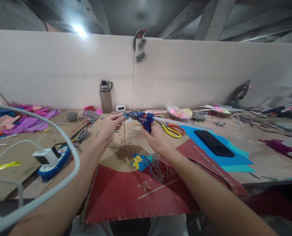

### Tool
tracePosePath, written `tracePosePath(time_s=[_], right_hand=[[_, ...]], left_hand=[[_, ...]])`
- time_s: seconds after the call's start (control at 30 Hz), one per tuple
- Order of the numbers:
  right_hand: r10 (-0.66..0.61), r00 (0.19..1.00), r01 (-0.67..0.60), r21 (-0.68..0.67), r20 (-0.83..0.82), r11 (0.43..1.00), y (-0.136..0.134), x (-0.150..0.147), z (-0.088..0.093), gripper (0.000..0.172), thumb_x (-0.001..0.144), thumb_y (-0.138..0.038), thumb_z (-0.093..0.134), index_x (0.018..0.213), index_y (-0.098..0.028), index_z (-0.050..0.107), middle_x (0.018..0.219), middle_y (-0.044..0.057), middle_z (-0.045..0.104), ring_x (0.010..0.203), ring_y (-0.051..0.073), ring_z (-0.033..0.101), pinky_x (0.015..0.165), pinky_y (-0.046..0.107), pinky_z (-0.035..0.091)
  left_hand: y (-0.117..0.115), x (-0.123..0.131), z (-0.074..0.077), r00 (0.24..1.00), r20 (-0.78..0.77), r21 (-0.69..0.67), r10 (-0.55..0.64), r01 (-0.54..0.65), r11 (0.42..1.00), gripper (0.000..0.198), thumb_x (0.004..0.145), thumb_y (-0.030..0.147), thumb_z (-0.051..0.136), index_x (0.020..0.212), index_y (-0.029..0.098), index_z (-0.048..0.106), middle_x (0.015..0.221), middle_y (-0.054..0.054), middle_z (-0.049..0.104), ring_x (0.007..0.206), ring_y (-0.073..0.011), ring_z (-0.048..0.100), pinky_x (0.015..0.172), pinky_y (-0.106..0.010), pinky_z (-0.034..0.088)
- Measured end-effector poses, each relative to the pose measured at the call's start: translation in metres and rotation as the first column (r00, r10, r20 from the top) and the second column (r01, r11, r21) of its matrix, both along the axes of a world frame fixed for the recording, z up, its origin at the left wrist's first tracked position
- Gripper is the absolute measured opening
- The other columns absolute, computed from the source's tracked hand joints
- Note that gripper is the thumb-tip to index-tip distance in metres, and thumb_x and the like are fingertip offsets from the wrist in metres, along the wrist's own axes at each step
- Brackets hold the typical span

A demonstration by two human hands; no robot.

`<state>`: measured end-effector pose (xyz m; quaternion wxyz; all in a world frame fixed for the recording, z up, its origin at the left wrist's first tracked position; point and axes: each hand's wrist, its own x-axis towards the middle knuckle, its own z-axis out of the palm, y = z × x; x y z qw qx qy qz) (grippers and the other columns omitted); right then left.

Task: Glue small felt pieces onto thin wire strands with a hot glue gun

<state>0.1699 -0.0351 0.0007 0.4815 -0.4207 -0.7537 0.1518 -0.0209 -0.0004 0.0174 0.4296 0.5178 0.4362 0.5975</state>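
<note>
My right hand (157,136) is wrapped round the handle of a blue hot glue gun (143,117), a long clear glue stick sticking out of its back. The nozzle points left, at the fingertips of my left hand (112,126). Those fingers pinch a grey cord (124,132) that hangs down toward the board; a small bluish piece shows at the pinch, too small to make out. Below, a loose coil of the same cord (158,168) lies beside blue and yellow cut-out shapes (139,162) on a red and tan cardboard sheet (126,193).
Yellow-handled scissors (172,131) and a black phone (213,143) on blue sheets lie to the right. At left are a blue power strip (55,167) with a white charger and a pale cable looping close to my left arm. A bottle (106,98) stands behind.
</note>
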Motion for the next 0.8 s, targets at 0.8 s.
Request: tracePosePath(time_s=[0.8], right_hand=[[0.035,0.828,-0.236,-0.292,-0.559,0.927,0.017,0.006,-0.010,0.022,0.075,-0.034,0.054,0.090,-0.022,0.044,0.080,0.000,0.059,0.051,0.010,0.046,0.050,0.026,0.044]], left_hand=[[0.009,-0.008,-0.006,0.992,0.117,0.002,0.047,-0.047,0.999,0.030,0.053,0.034,0.078,0.073,0.015,0.067,0.059,0.001,0.055,0.047,-0.0049,0.042,0.039,-0.018,0.026]])
